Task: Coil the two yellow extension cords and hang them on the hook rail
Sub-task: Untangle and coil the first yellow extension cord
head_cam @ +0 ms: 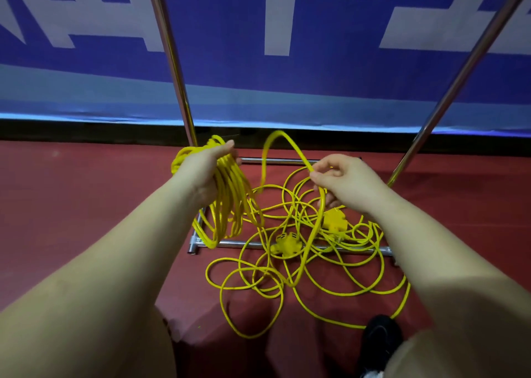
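Above the rack base [290,245], the left hand [208,166] is gripping a bundle of finished loops [227,205] in curled fingers, forearm extended forward. Right of it, the right hand [342,181] is pinching a raised strand [287,145], wrist bent inward. Below both, the loose cord [287,280] is lying tangled across the base and red floor [86,211], two socket blocks [284,244] within it. Risk, as judged: crossed strands are likely snagging or knotting when pulled.
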Action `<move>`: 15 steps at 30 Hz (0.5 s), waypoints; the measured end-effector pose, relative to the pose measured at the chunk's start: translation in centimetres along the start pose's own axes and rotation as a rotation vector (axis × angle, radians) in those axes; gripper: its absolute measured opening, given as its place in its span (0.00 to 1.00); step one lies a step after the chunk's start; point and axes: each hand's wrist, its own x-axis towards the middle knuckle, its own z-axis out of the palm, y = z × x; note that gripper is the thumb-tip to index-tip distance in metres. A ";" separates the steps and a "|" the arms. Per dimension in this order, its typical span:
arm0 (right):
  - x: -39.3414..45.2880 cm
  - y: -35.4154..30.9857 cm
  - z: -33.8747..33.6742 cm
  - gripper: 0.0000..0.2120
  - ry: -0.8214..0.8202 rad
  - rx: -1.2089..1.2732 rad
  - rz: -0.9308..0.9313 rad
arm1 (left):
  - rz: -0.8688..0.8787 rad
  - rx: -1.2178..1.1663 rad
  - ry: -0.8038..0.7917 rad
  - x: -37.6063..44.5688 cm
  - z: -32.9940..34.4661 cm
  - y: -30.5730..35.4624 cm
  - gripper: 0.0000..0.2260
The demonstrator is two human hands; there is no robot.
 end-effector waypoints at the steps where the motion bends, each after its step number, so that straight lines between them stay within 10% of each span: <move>1: 0.0 -0.1 0.0 0.06 0.032 0.016 0.014 | -0.010 0.027 -0.032 -0.2 0.2 -0.1 0.06; 15: -0.9 -2.6 1.4 0.12 -0.280 0.326 0.088 | -0.122 0.218 -0.272 -1.1 2.3 -2.2 0.12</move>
